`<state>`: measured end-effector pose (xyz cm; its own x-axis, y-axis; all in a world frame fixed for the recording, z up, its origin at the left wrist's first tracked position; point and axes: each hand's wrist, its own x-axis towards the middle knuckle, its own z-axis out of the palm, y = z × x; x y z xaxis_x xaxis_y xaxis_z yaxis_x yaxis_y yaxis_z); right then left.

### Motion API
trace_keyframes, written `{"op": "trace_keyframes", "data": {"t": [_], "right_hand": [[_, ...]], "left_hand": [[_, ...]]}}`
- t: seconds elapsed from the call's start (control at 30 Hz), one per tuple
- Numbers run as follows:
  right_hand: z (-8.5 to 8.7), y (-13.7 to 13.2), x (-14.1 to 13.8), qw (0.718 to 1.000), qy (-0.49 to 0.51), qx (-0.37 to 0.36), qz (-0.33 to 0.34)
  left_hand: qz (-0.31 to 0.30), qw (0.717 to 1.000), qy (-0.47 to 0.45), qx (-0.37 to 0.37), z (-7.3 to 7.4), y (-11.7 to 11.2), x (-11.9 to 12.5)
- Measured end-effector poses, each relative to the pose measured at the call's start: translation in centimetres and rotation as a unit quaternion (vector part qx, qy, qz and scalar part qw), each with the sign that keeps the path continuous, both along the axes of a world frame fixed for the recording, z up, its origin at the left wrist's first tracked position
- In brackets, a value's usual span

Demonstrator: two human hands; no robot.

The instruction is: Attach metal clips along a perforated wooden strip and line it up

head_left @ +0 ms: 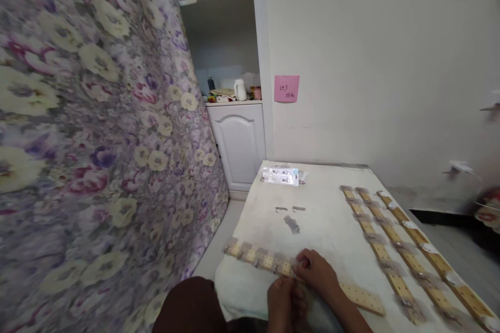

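A long pale wooden strip (267,260) with rows of small holes lies slantwise across the near part of the table. Along it sit several small metal pieces and greyish see-through plastic squares. My left hand (282,299) is closed at the strip's near edge, its fingers curled against the wood. Just right of it, my right hand (318,273) pinches at the strip; a thin bit of metal shows between the two hands, too small to name. Bare wood of the strip (363,299) continues past my right wrist. Its middle is hidden by my hands and forearm.
Two small metal pieces (299,209) and a grey plastic packet (291,224) lie beyond the strip. A clear blister pack (279,176) is at the table's far end. Several similar wooden strips (385,255) line the right side. A floral curtain (117,140) hangs at left.
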<state>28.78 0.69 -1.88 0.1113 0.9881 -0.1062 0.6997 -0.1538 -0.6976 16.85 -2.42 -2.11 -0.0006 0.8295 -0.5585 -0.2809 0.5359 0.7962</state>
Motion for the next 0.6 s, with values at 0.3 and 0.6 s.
{"op": "trace_keyframes", "data": {"t": [0.3, 0.6], "right_hand": [[-0.4, 0.5, 0.2, 1.000, 0.020, -0.015, -0.003], [-0.4, 1.2, 0.2, 0.998, 0.030, -0.045, 0.007]], "left_hand": [[0.001, 1.000, -0.007, -0.007, -0.1, 0.1, 0.0], [-0.001, 1.000, -0.009, -0.015, -0.2, 0.1, -0.1]]}}
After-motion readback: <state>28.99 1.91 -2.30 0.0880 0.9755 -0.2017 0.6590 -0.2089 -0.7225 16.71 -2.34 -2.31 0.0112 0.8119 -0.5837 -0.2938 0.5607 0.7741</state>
